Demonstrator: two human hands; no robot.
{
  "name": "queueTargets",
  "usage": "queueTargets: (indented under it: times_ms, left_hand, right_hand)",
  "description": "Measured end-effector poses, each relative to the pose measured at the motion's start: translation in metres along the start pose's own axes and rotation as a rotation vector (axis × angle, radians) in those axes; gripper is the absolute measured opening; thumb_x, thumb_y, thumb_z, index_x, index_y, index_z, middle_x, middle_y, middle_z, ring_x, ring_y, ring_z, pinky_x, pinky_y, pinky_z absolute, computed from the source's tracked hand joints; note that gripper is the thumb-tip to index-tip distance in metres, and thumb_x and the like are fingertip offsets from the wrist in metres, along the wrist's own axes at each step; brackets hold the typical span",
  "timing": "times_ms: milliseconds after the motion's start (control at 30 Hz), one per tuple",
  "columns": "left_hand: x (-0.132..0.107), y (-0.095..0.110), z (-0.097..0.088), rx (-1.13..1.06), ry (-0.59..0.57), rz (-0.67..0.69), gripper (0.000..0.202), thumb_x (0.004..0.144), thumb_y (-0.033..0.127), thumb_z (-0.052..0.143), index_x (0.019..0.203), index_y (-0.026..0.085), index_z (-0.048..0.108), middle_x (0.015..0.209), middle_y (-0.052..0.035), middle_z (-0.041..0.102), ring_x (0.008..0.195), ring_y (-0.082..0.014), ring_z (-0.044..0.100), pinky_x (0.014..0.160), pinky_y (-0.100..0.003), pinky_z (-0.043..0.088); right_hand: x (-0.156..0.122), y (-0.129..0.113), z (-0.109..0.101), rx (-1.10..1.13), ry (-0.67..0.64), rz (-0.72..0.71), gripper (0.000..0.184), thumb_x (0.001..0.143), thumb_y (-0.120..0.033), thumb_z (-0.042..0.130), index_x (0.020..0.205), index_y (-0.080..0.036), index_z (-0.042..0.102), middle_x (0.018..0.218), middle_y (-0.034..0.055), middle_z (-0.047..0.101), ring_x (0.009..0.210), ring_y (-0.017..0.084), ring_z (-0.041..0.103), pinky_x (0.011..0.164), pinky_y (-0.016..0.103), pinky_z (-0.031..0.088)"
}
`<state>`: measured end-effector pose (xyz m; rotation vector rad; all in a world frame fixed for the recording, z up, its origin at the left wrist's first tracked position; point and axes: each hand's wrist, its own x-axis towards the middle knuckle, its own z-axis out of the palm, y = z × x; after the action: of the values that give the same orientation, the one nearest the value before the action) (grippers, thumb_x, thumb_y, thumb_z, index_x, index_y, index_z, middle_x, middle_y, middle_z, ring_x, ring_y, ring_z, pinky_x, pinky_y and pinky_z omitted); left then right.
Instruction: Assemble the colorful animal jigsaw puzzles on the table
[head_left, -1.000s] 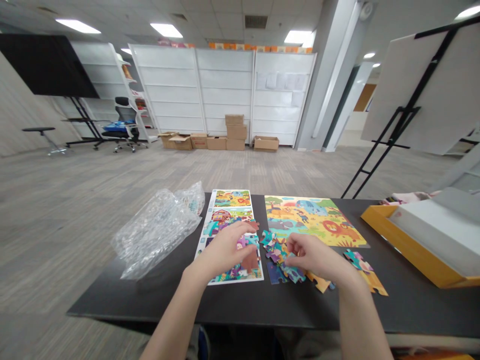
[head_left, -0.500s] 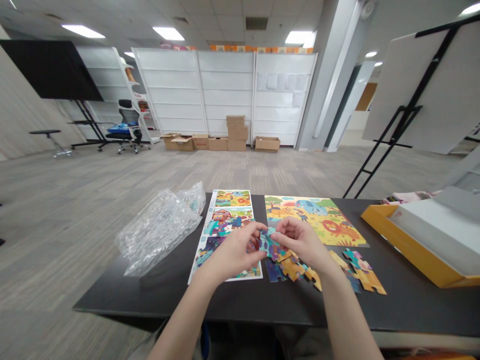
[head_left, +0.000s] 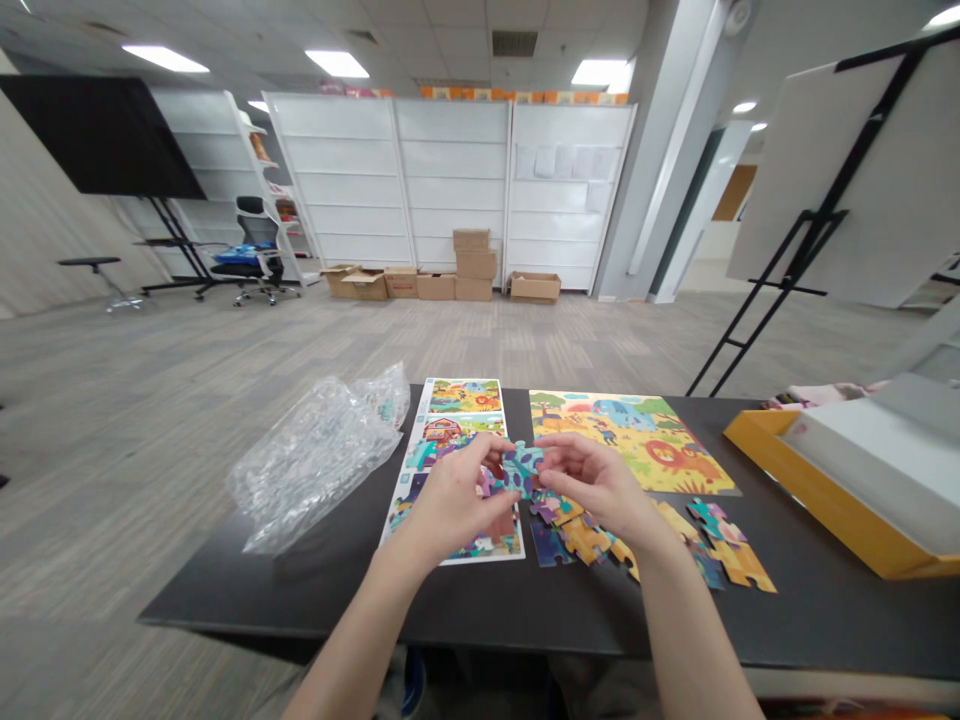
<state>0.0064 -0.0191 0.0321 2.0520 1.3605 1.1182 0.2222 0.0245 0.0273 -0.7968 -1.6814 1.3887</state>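
**Two bare hands hold a teal puzzle piece in front of an animal picture**

A person sits at a black surface (head_left: 480, 615), on which a bright animal picture (head_left: 630, 430) with an elephant and a lion lies flat. All places here are given from that picture, as the person sees it.

The teal puzzle piece (head_left: 521, 468) is raised just off the picture's near left corner. The left hand (head_left: 454, 500) has its fingers clamped on the piece, thumb below and fingertips above. The right hand (head_left: 600, 490), in front of the picture, has its fingers pinched on the piece's right edge.

Nearer the person than the picture is a heap of loose pieces (head_left: 585, 540), yellow, purple and dark blue, partly hidden by the right arm. A smaller cluster of pieces (head_left: 739, 562) lies off the picture's near right corner.

Left of the picture is a printed sheet (head_left: 461, 420) of colourful scenes; farther left, a crumpled clear plastic bag (head_left: 315, 465). Right of the picture stands a yellow-sided box (head_left: 825, 505).
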Motion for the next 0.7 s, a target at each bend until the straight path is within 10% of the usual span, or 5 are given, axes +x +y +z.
queueTargets:
  times_ms: [300, 700]
  left_hand:
    - [-0.005, 0.002, -0.002, -0.217, -0.086, -0.051, 0.051, 0.083, 0.019, 0.067, 0.131, 0.022, 0.051, 0.104, -0.0034, 0.069, 0.089, -0.0159, 0.067, 0.076, -0.027, 0.055]
    - [0.011, 0.004, 0.01, -0.456, 0.068, -0.165, 0.027, 0.083, 0.026, 0.072, 0.107, 0.019, 0.061, 0.075, 0.0029, 0.066, 0.072, -0.0126, 0.065, 0.067, -0.024, 0.049]
  right_hand:
    - [0.003, 0.004, 0.0, -0.072, 0.028, -0.052, 0.027, 0.086, -0.038, 0.072, 0.109, -0.024, 0.074, 0.083, 0.0013, 0.067, 0.075, 0.015, 0.062, 0.07, 0.029, 0.051]
    - [0.003, 0.004, -0.002, -0.03, 0.066, -0.032, 0.029, 0.085, -0.039, 0.073, 0.109, -0.022, 0.069, 0.09, 0.0025, 0.068, 0.081, 0.015, 0.064, 0.074, 0.028, 0.052]
